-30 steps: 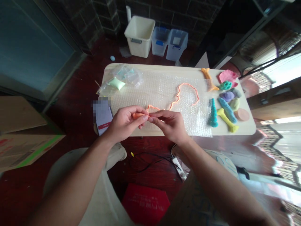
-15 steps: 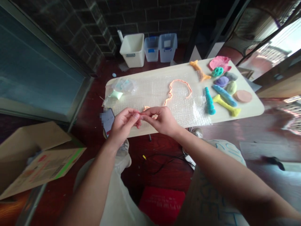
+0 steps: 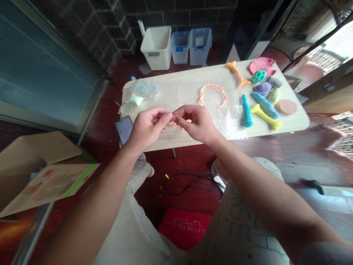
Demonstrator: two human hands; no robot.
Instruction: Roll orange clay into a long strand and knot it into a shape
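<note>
My left hand (image 3: 150, 127) and my right hand (image 3: 195, 123) meet over the near side of the table, thumbs and fingertips pinched together. Whatever sits between the fingertips is too small and covered to make out. Just behind and below the fingers, parts of an orange strand show on the bubble wrap (image 3: 171, 92). Beyond my right hand, a thin twisted orange strand (image 3: 212, 86), clay-like, curves in a hook on the same wrap. My hands hide whether these pieces join.
On the table (image 3: 292, 123), right side, lie clay-like shapes: a teal spiral cone (image 3: 246, 112), a yellow bone shape (image 3: 266, 117), a pink piece (image 3: 261, 67) and several others. A pale green packet (image 3: 135, 99) and a phone (image 3: 125, 129) lie left. A cardboard box (image 3: 49, 173) stands on the floor.
The view has tilted, so the table sits higher in the picture. Both hands remain pinched together, slightly higher and further right, now covering the lower part of the hooked orange strand.
</note>
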